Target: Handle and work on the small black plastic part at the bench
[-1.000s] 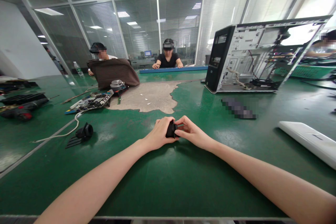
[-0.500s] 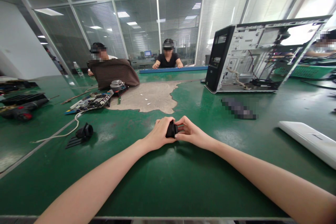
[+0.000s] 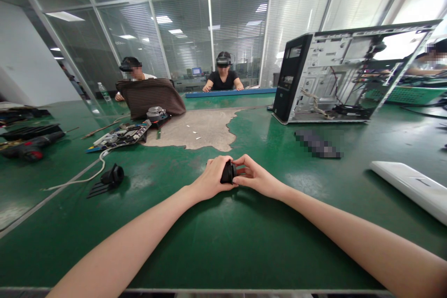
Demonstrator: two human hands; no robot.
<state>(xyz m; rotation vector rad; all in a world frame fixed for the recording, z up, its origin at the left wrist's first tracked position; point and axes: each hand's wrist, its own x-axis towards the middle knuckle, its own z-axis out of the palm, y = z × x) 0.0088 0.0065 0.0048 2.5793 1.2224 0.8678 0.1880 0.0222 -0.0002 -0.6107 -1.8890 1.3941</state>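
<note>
Both hands meet over the green tabletop around a small black plastic part [image 3: 227, 172], whose exact kind I cannot make out. My left hand [image 3: 213, 176] wraps it from the left, thumb below and fingers over the top. From the right, the fingertips and thumb of my right hand [image 3: 254, 177] pinch its ring-like end. Palms and fingers hide much of the part. To the left lies another black plastic piece [image 3: 112, 175] with a round collar and long prongs, touched by neither hand.
An opened computer case [image 3: 296, 79] stands at the right, with a white panel [image 3: 412, 186] nearer me. Left are a circuit board [image 3: 120, 136], a white cable [image 3: 101, 164] and a power drill [image 3: 33, 145]. Co-workers sit across the table; a green basket [image 3: 415, 95] stands far right.
The black part has turned slightly between my hands, showing more of its round end on the right. My arms have hardly moved.
</note>
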